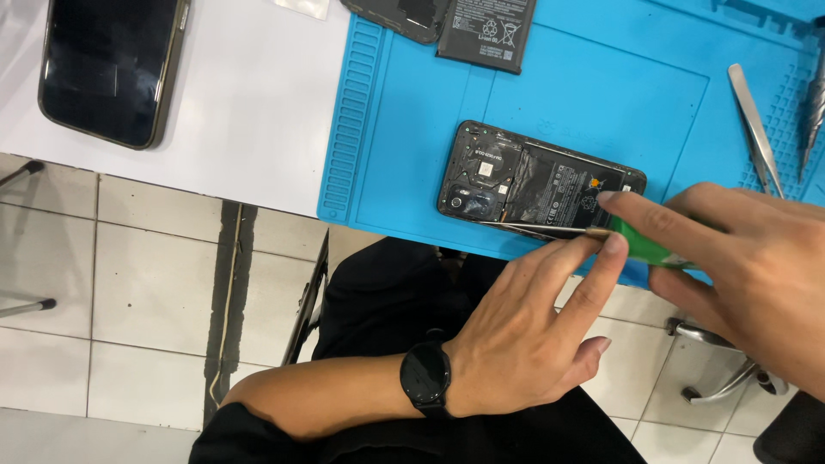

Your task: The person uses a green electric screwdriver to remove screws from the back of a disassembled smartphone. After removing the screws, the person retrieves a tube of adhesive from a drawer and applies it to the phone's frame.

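The right hand (756,266) pinches a green-handled pry tool (649,243), its thin blade along the near edge of the opened phone (537,185) just ahead; the left hand's (524,335) fingertips steady the blade (back cover already off, battery still seated) on the blue mat (412,155).

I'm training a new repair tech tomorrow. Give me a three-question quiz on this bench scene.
1. True or false: the opened phone lies on the blue mat.
2. Which hand holds the green-handled tool? A left hand B right hand
3. Fill in: the tweezers lie on the ____ mat.

Key: 1 true. 2 B. 3 blue.
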